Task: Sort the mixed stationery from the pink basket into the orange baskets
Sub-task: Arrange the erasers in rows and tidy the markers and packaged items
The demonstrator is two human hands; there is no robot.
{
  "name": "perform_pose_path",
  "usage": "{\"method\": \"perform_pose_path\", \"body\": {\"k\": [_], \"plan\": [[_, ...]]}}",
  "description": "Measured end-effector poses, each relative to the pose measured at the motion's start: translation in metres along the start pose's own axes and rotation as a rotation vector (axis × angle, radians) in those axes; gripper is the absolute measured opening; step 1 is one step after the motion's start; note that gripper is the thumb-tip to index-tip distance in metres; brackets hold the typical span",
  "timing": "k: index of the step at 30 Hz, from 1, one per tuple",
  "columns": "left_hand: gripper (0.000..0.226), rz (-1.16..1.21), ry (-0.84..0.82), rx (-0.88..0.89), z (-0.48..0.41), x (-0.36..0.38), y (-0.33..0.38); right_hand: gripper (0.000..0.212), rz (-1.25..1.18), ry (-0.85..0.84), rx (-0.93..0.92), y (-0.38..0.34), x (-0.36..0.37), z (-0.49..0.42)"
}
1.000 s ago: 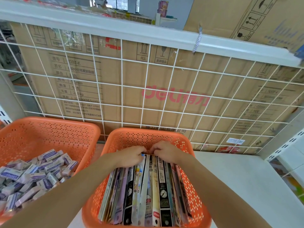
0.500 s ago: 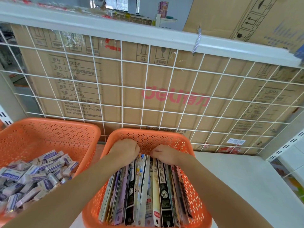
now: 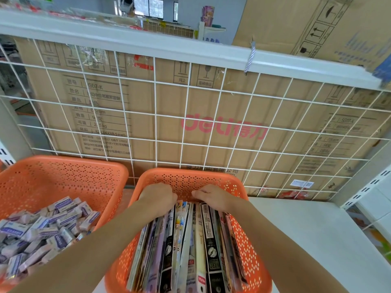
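both hands at the far end of a row of packs in an orange basket

the left hand (image 3: pixel 157 197) and right hand (image 3: pixel 213 196) lie knuckles up, a small gap between them, fingers curled down over the far ends of the stationery packs (image 3: pixel 190 250); the fingertips are hidden. the long flat packs stand on edge, side by side, filling the orange basket (image 3: pixel 190 172) on the white shelf (image 3: pixel 317 240). just to its left a second orange basket (image 3: pixel 63 163) holds a heap of small purple boxes (image 3: pixel 53 229). behind both stands a wire grid (image 3: pixel 155 123) against a cardboard carton (image 3: pixel 211 102).
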State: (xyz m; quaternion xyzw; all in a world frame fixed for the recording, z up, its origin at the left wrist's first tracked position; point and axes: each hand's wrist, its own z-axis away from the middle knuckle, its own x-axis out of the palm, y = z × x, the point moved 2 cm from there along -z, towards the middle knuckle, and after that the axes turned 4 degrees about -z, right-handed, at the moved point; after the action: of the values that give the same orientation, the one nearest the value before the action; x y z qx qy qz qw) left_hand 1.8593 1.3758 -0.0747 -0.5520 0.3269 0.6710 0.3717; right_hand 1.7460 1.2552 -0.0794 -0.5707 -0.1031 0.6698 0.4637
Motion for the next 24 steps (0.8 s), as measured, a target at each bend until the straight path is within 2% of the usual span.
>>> {"method": "perform_pose_path", "body": {"k": [5, 11, 15, 19, 24], "plan": [[0.039, 0.264, -0.037, 0.040, -0.005, 0.010, -0.004, 0.053, 0.080, 0.049, -0.004, 0.000, -0.005, 0.000], [0.038, 0.276, -0.069, 0.032, -0.007, 0.009, -0.004, 0.058, -0.024, 0.089, 0.061, -0.001, -0.013, 0.002], [0.030, 0.391, -0.133, 0.141, -0.011, 0.002, 0.004, 0.064, 0.125, -0.016, 0.099, -0.007, -0.026, 0.006], [0.037, 0.441, -0.198, 0.287, -0.014, -0.003, 0.027, 0.052, 0.289, 0.002, 0.117, -0.007, -0.027, 0.004], [0.034, 0.544, -0.251, 0.266, -0.018, 0.006, 0.026, 0.066, 0.280, -0.076, 0.189, -0.005, -0.028, 0.005]]}}
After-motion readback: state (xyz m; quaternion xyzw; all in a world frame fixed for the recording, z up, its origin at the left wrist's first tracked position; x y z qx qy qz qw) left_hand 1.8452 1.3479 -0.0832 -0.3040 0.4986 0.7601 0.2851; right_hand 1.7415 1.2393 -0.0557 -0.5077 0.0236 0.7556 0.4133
